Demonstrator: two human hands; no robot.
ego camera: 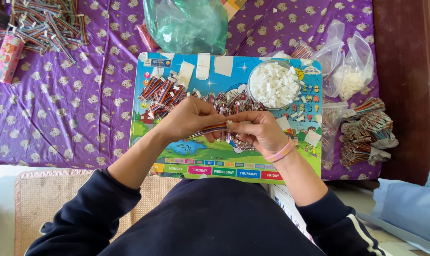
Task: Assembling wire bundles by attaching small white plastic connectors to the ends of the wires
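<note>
- Ribbon cables [165,92], rainbow-striped, lie heaped on the colourful board [177,156] within my reach.
- My left hand [189,118] pinches one striped cable [208,130] taut.
- My right hand [257,130] pinches its end, steadying a white connector [229,125].
- White connectors fill the bowl [274,85], close by.

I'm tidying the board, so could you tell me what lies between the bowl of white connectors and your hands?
In the head view, a heap of ribbon cable pieces lies between them.
</note>
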